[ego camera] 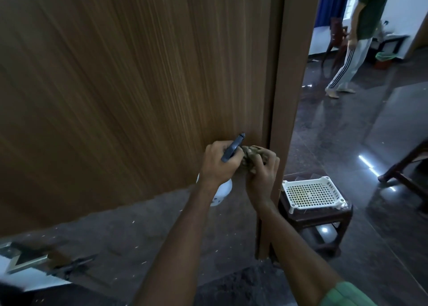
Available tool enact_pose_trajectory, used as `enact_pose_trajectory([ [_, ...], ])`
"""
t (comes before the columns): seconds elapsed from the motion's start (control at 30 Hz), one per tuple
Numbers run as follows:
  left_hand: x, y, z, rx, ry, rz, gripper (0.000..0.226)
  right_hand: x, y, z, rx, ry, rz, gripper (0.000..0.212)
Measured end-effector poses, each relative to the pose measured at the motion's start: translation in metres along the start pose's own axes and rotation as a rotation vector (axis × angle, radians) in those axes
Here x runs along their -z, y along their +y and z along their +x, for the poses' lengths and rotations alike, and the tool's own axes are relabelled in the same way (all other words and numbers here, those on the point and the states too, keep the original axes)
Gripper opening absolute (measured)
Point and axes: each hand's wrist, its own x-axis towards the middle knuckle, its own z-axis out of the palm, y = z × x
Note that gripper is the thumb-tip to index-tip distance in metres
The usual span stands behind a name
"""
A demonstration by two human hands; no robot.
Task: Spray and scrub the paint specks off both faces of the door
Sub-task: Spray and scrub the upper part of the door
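A brown wood-grain door fills the left and middle of the view, its edge facing me. My left hand grips a spray bottle with a dark blue nozzle and a white body, the nozzle pointing at the door low down near its edge. My right hand clutches a brownish scrub pad close against the door face, right beside the nozzle. Both hands nearly touch each other.
A white perforated plastic tray sits on a low dark wooden stool right of the door edge. A person walks in the room beyond. A dark chair leg stands at the right. The dusty floor carries debris.
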Motion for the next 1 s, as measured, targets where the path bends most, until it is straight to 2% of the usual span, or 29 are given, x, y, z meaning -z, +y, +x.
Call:
enact_pose_trajectory([
  [0.07, -0.002, 0.003, 0.005, -0.011, 0.009, -0.014, 0.039, 0.007, -0.003, 0.023, 0.023, 0.056, 0.032, 0.018],
  [0.13, -0.004, 0.002, 0.009, -0.023, 0.021, -0.015, 0.040, 0.015, -0.020, 0.066, 0.029, 0.191, 0.079, 0.018],
  [0.23, -0.006, -0.002, 0.009, -0.031, 0.036, -0.015, 0.040, 0.019, -0.036, 0.113, 0.055, 0.300, 0.102, 0.036],
  [0.3, -0.008, -0.007, 0.003, -0.032, 0.039, -0.024, 0.039, 0.015, -0.027, 0.098, 0.069, 0.254, 0.055, 0.034],
  [0.43, -0.015, -0.024, -0.015, -0.029, 0.039, 0.007, 0.036, 0.008, 0.027, 0.009, 0.043, -0.042, -0.071, 0.034],
  [0.5, -0.023, -0.037, -0.027, -0.025, 0.050, 0.038, 0.037, 0.008, 0.043, -0.011, 0.047, -0.139, -0.099, 0.034],
  [0.57, -0.031, -0.050, -0.040, 0.000, 0.051, 0.062, 0.037, 0.009, 0.047, -0.007, 0.079, -0.154, -0.089, 0.037],
  [0.7, -0.049, -0.078, -0.066, 0.095, -0.003, 0.071, 0.031, 0.013, 0.043, 0.009, 0.134, -0.076, -0.051, 0.047],
  [0.83, -0.059, -0.099, -0.085, 0.229, -0.059, 0.149, 0.033, 0.008, 0.043, 0.008, 0.243, -0.046, -0.053, 0.045],
  [0.93, -0.064, -0.108, -0.096, 0.272, -0.095, 0.162, 0.035, -0.004, 0.055, -0.018, 0.303, -0.135, -0.125, 0.034],
  [1.0, -0.064, -0.113, -0.100, 0.281, -0.069, 0.163, 0.033, -0.009, 0.073, -0.046, 0.324, -0.283, -0.153, 0.038],
])
